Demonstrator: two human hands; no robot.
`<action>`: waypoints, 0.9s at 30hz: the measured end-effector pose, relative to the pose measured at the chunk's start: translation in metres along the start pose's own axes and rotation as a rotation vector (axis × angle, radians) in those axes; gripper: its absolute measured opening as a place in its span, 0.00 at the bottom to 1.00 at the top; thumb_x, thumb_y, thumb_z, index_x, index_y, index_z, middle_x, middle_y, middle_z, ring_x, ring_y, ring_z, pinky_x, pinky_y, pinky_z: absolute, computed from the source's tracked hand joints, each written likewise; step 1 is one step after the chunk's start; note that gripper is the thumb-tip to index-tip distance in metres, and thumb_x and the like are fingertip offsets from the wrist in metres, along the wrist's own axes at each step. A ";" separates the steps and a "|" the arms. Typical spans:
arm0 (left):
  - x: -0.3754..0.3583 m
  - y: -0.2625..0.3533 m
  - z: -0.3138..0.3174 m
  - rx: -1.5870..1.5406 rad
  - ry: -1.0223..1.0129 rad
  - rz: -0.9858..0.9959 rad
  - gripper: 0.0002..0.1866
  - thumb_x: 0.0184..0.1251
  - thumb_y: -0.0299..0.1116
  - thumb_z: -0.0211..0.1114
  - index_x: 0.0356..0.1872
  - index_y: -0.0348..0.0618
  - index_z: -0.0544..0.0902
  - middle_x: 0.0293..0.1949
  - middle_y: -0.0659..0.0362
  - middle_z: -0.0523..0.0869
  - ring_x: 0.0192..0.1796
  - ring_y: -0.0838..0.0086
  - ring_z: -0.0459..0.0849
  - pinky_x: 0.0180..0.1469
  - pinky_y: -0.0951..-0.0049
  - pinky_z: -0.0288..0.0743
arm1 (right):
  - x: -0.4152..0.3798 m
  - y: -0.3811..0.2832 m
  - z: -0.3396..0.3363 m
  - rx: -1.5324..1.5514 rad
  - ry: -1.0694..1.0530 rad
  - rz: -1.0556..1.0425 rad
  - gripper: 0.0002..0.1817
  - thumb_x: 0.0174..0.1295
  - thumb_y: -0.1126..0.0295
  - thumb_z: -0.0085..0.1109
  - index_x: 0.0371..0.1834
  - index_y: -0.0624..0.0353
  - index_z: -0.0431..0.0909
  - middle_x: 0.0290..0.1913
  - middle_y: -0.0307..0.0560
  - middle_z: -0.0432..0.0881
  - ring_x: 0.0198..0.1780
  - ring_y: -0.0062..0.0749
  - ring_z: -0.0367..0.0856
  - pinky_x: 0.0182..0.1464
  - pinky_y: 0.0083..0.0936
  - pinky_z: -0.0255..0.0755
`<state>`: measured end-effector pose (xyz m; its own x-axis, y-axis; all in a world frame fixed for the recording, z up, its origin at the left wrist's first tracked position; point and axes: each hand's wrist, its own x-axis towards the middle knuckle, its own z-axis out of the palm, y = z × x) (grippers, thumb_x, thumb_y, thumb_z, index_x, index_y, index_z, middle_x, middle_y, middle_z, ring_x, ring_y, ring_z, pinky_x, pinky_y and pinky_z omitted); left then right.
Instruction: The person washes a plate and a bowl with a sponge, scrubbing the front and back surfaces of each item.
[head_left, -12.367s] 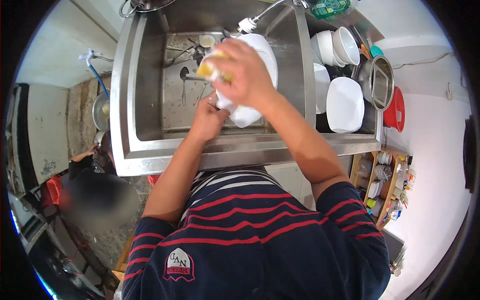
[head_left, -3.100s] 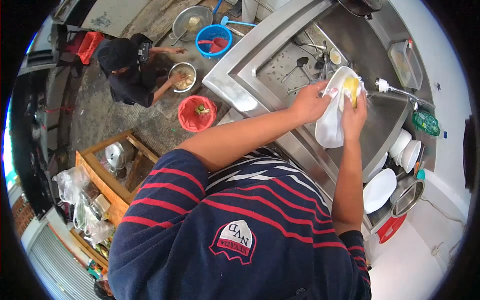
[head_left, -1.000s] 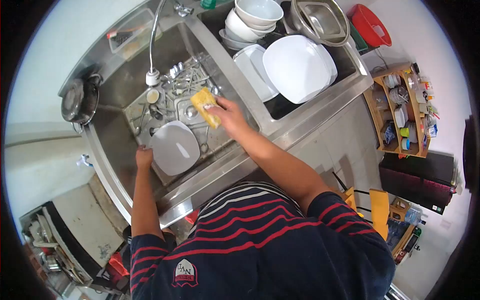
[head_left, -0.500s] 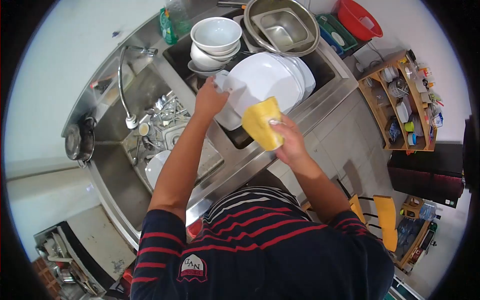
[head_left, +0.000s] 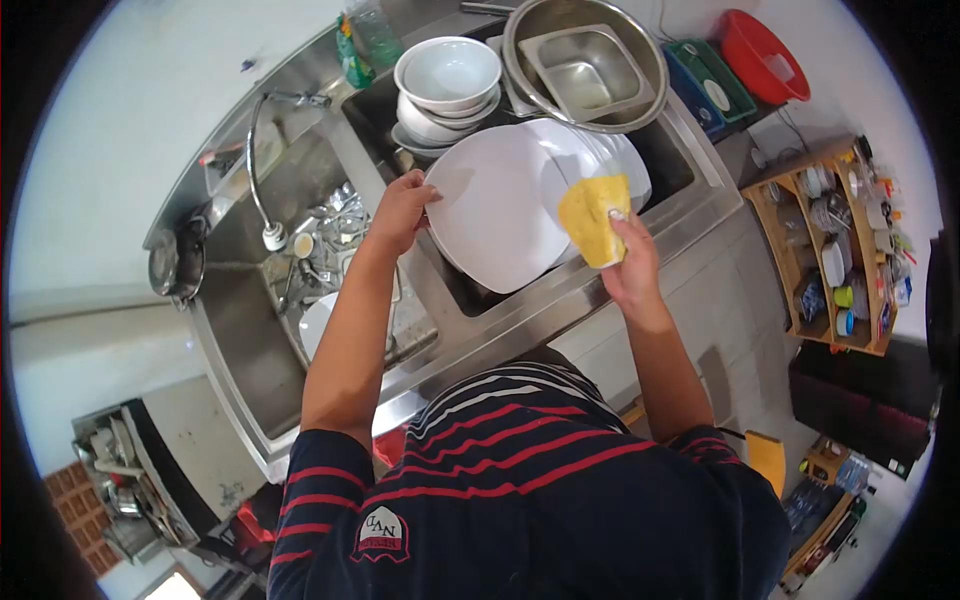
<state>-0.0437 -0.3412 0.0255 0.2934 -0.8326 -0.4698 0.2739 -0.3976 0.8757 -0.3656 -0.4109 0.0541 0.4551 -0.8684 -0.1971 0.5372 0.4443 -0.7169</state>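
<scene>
A large white plate [head_left: 495, 205] is tilted above the right sink basin, its left edge pinched in my left hand [head_left: 402, 212]. My right hand [head_left: 632, 262] grips a yellow cloth [head_left: 595, 218] just beyond the plate's right side. Behind and partly under this plate are other white plates [head_left: 628, 165]. A stack of white bowls [head_left: 448, 85] stands at the basin's far left, close above my left hand.
The left basin [head_left: 235, 345] holds cutlery [head_left: 335, 215] and a small plate under a curved faucet [head_left: 254, 170]. A large steel bowl [head_left: 655, 95] with a steel pan sits at the back. Beyond are a red basin [head_left: 750, 50] and a wooden shelf [head_left: 795, 250].
My left hand has taken hold of a plate's edge, and the plate is now raised and closer. The camera view has shifted, and my right hand with the yellow cloth appears further right.
</scene>
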 end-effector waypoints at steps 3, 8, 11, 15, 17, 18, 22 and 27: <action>-0.050 0.008 0.003 -0.099 0.131 0.059 0.19 0.55 0.24 0.58 0.51 0.36 0.75 0.41 0.56 0.81 0.40 0.69 0.81 0.44 0.66 0.78 | 0.015 0.000 0.020 -0.019 -0.008 0.008 0.23 0.66 0.71 0.51 0.63 0.71 0.68 0.54 0.50 0.80 0.55 0.35 0.80 0.59 0.30 0.71; -0.127 -0.010 -0.039 -0.468 0.215 0.161 0.23 0.48 0.21 0.54 0.51 0.31 0.74 0.44 0.52 0.80 0.44 0.65 0.81 0.49 0.65 0.77 | 0.022 0.036 0.067 -0.258 -0.119 -0.032 0.21 0.64 0.72 0.56 0.60 0.69 0.72 0.56 0.48 0.79 0.56 0.33 0.78 0.61 0.28 0.70; -0.165 -0.035 -0.065 -0.565 0.307 0.164 0.25 0.44 0.21 0.54 0.50 0.29 0.74 0.44 0.51 0.81 0.44 0.64 0.80 0.49 0.66 0.76 | 0.013 0.072 0.122 -0.685 -0.353 -0.211 0.22 0.61 0.72 0.60 0.58 0.68 0.74 0.57 0.54 0.77 0.60 0.43 0.76 0.63 0.33 0.67; -0.209 -0.057 -0.076 -0.525 0.384 0.214 0.26 0.46 0.22 0.52 0.53 0.32 0.73 0.44 0.51 0.80 0.44 0.66 0.79 0.49 0.70 0.72 | 0.020 0.158 0.186 -1.328 -0.589 -0.855 0.24 0.56 0.70 0.63 0.57 0.66 0.75 0.63 0.64 0.71 0.68 0.58 0.65 0.68 0.43 0.62; -0.221 -0.079 -0.095 -0.444 0.559 0.320 0.26 0.48 0.21 0.50 0.54 0.33 0.72 0.44 0.52 0.80 0.46 0.68 0.78 0.49 0.71 0.72 | -0.002 0.200 0.213 -1.388 -0.590 -0.828 0.25 0.55 0.68 0.64 0.56 0.67 0.75 0.66 0.67 0.68 0.70 0.60 0.62 0.70 0.44 0.60; -0.231 -0.080 -0.104 -0.533 0.594 0.339 0.26 0.49 0.21 0.49 0.55 0.33 0.72 0.44 0.52 0.80 0.46 0.67 0.78 0.48 0.70 0.74 | -0.021 0.217 0.223 -1.318 -0.713 -0.789 0.24 0.54 0.69 0.63 0.55 0.64 0.76 0.65 0.65 0.68 0.70 0.61 0.61 0.70 0.46 0.59; -0.277 -0.096 -0.154 -0.783 0.693 0.445 0.30 0.48 0.20 0.47 0.59 0.32 0.70 0.47 0.51 0.80 0.50 0.65 0.79 0.55 0.67 0.74 | -0.090 0.228 0.237 -1.190 -1.296 -0.607 0.22 0.54 0.68 0.63 0.53 0.62 0.77 0.63 0.63 0.70 0.70 0.61 0.61 0.70 0.47 0.59; -0.307 -0.136 -0.187 -0.705 0.624 0.338 0.33 0.47 0.19 0.47 0.62 0.36 0.71 0.50 0.51 0.80 0.52 0.64 0.79 0.56 0.67 0.74 | -0.050 0.254 0.200 -1.491 -1.120 -0.739 0.22 0.53 0.69 0.62 0.52 0.64 0.77 0.62 0.63 0.71 0.69 0.60 0.62 0.69 0.46 0.60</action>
<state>0.0003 0.0401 0.0300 0.8289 -0.4283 -0.3599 0.5090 0.3105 0.8028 -0.1102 -0.2106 0.0154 0.9391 -0.0046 0.3437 0.1613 -0.8772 -0.4523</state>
